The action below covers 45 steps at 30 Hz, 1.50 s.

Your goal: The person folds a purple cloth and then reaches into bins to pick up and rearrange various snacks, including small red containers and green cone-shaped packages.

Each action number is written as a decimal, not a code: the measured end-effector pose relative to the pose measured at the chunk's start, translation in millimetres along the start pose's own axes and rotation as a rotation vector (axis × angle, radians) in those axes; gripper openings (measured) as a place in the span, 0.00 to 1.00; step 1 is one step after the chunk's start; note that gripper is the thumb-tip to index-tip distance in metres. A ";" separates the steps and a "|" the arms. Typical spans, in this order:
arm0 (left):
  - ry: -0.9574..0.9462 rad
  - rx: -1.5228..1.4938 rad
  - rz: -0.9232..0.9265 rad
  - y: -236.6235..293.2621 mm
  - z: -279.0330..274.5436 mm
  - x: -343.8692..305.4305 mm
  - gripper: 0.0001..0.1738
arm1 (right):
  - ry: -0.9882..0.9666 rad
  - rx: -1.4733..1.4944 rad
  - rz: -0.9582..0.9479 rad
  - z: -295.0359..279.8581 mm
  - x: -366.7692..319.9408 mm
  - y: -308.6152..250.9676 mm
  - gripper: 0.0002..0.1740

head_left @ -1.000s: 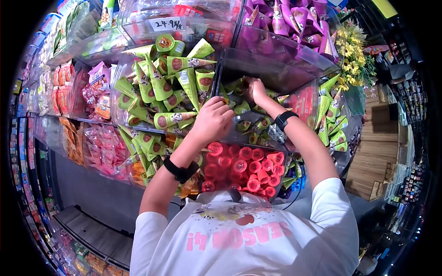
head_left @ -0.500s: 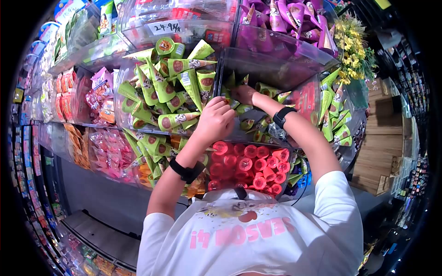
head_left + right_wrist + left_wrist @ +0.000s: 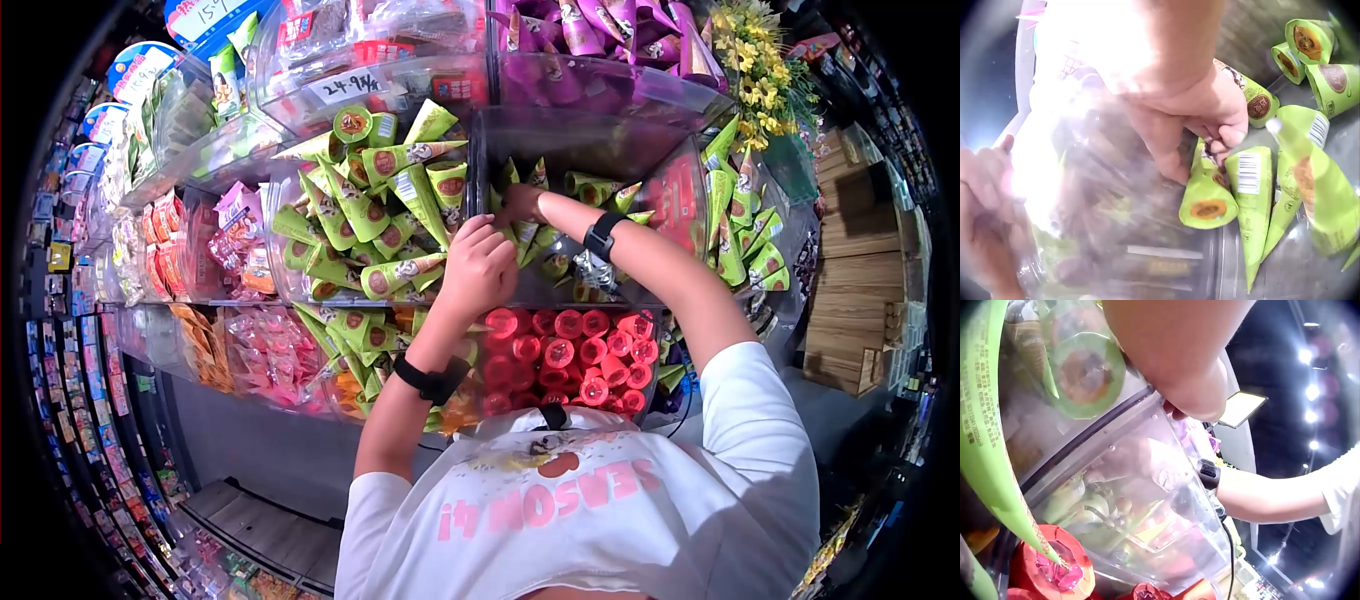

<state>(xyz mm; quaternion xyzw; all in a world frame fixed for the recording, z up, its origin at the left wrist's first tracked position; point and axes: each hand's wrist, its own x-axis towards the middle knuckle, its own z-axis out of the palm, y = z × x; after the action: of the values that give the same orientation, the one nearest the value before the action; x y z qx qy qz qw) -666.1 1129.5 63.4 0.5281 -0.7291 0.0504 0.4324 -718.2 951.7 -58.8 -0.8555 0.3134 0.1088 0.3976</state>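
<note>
My right hand reaches down into the clear plastic bin. In the right wrist view its thumb and fingers pinch a green cone-shaped snack pack whose round end faces the camera. More green cone packs stand and lie beside it, tips pointing various ways. My left hand stays at the bin's front left corner, fingers curled over the top of the clear divider. Left of that divider is another bin, heaped with green cone packs.
Red-capped containers fill the bin below, and purple cone packs the one above. A price card hangs at the upper left. Yellow flowers and a wooden counter are to the right.
My right hand has moved left and down within the bin, towards the divider, among the cone packs. My left hand has kept its place at the corner while the head view shifted.
</note>
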 end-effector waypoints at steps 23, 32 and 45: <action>-0.005 0.012 -0.008 -2.2 1.1 -1.6 0.05 | 0.018 -0.544 -0.786 -9.9 -82.3 -14.1 0.09; -0.013 0.020 -0.015 -1.9 0.3 -2.5 0.05 | -0.091 -1.039 -0.979 24.0 -93.6 -26.8 0.09; 0.036 -0.006 -0.003 -2.4 0.9 -2.0 0.05 | -0.150 -0.202 -0.621 -45.0 -118.3 -29.3 0.19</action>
<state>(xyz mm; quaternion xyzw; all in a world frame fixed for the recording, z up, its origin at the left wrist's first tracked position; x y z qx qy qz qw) -664.6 1129.4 60.5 0.5269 -0.7207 0.0570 0.4469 -795.1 985.6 40.3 -0.9349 -0.0048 0.0753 0.3469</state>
